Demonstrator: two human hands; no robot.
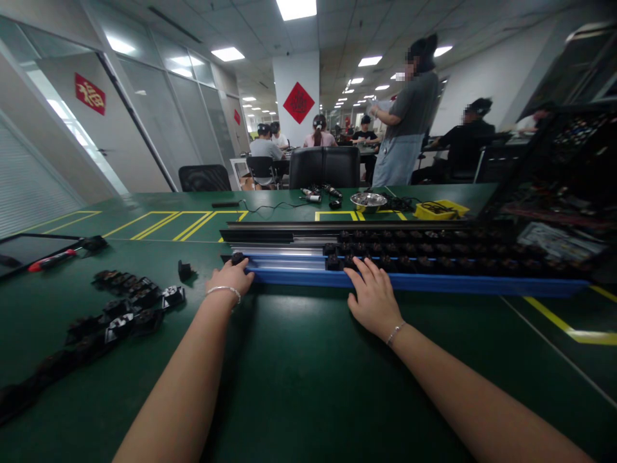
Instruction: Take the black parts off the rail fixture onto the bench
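My left hand (pixel 230 278) is at the left end of a long blue metal rail (pixel 294 276), its fingers closed around a small black block-shaped part (pixel 237 258) in the rail's channel. Farther right, my right hand (pixel 373 297) rests with fingers apart and slightly bent on the rail's front edge, fingertips by a row of black blocks (pixel 332 262) seated in the channel. Between my hands a stretch of bare channel shows. Behind lies a black rail (pixel 260 226), beside more rows of the same blocks. One loose black block (pixel 186 271) sits on the table left of my left hand.
Several loose black parts (pixel 128 315) lie in lines on the green table (pixel 299 379) at left, near a red-and-black tool (pixel 53 259). At the back are a metal bowl (pixel 369 200) and a yellow tray (pixel 441 210). A person (pixel 407 122) stands beyond; others sit.
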